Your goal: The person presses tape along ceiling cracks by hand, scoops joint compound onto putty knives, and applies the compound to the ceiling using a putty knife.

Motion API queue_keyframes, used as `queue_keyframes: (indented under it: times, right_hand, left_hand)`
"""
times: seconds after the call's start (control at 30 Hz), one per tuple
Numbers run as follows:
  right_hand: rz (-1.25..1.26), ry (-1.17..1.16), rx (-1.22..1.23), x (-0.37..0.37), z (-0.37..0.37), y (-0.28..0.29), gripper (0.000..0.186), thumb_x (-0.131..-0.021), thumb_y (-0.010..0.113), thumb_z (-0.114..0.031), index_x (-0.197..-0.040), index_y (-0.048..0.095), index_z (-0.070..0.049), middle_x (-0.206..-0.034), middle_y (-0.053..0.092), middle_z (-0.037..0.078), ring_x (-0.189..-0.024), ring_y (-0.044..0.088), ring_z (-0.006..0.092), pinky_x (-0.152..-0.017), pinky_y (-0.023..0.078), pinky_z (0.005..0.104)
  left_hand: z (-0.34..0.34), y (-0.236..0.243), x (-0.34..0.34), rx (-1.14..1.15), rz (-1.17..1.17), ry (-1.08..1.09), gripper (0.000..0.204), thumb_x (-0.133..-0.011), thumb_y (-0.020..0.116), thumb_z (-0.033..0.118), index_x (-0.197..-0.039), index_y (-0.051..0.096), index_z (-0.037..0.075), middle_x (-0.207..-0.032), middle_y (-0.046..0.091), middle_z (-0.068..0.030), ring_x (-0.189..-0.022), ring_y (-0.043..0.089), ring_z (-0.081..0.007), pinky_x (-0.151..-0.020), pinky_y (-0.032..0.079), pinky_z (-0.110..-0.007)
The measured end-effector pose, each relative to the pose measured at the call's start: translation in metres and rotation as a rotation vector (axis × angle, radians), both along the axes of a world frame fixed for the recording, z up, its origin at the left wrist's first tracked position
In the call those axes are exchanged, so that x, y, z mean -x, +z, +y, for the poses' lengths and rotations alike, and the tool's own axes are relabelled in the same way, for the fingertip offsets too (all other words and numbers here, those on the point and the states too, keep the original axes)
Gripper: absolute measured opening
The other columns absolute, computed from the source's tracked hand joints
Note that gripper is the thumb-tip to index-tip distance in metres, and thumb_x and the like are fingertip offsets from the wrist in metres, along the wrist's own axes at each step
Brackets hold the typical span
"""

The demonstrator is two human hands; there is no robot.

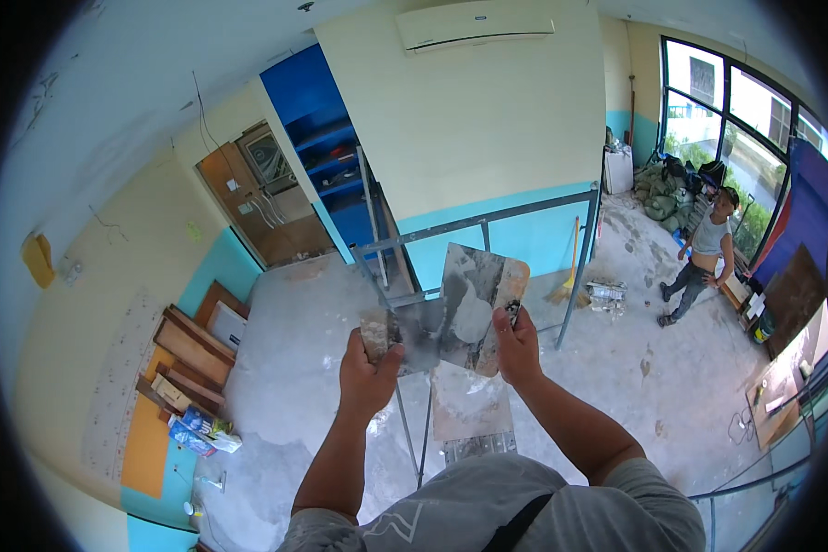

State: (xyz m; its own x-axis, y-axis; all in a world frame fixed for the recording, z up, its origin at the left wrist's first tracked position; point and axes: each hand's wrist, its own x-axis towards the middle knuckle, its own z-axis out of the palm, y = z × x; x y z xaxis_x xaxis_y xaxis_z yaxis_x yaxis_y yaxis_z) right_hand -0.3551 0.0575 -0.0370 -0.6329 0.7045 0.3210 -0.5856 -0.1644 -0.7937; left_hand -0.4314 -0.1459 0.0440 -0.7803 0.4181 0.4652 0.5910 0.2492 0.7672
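My left hand [368, 377] is closed around a flat, plaster-smeared trowel-like tool [416, 333], its dark face blurred and dusty. My right hand [518, 354] grips a second flat plastering tool [472, 308], held upright, with white filler and dark smears across its blade and a tan edge. The two tools are side by side at chest height, very close; I cannot tell whether they touch. Below them a dusty board [469, 405] lies on the metal scaffold [564, 327] where I am, its rail rising in front of me.
A co-worker [710, 244] stands on the dusty floor at the right, near sacks [662, 198] by the windows. A broom [569, 285] leans beside the scaffold. Wooden boards [193, 350] lean on the left wall; blue shelving [313, 120] stands ahead, and loose wires hang from the ceiling.
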Motion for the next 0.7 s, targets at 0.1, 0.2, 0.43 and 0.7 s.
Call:
queue_keyframes:
  times: [0.1,0.2,0.43,0.7]
  right_hand:
    - [-0.198,-0.073,-0.184,-0.009,0.001,-0.007,0.035,-0.095,0.055,-0.029,-0.113,0.054,0.001,-0.093,0.063,0.007,-0.084,0.056,0.013,-0.076,0.046,0.0291]
    - [-0.5,-0.186,-0.481,-0.04,-0.012,0.03,0.035,-0.09,0.058,-0.03,-0.107,0.056,0.0,-0.086,0.063,0.012,-0.079,0.06,0.0215,-0.072,0.047,0.0344]
    - [-0.47,-0.193,-0.499,-0.026,0.004,-0.007,0.032,-0.087,0.059,-0.027,-0.104,0.057,0.0,-0.082,0.063,0.012,-0.077,0.062,0.0239,-0.07,0.048,0.037]
    - [-0.16,0.003,0.083,-0.014,0.038,-0.066,0.022,-0.096,0.052,-0.018,-0.11,0.052,-0.001,-0.09,0.058,0.005,-0.078,0.055,0.0146,-0.069,0.048,0.032]
  left_hand:
    - [0.009,-0.002,-0.007,0.021,0.032,-0.091,0.035,-0.082,0.066,0.021,-0.107,0.052,0.001,-0.09,0.065,-0.0165,-0.081,0.065,-0.0269,-0.071,0.049,-0.036]
    - [0.012,-0.006,-0.009,0.133,0.129,0.033,0.033,-0.083,0.064,0.02,-0.107,0.051,0.001,-0.089,0.064,-0.0198,-0.082,0.065,-0.0355,-0.071,0.05,-0.04]
    - [0.011,0.047,0.041,-0.186,0.542,0.285,0.035,-0.082,0.064,0.017,-0.108,0.052,-0.002,-0.089,0.063,-0.0218,-0.082,0.064,-0.0375,-0.071,0.051,-0.041]
    - [-0.024,0.377,0.048,-0.365,1.421,0.625,0.027,-0.083,0.065,0.018,-0.101,0.055,-0.001,-0.085,0.062,-0.02,-0.079,0.06,-0.0399,-0.068,0.049,-0.045]
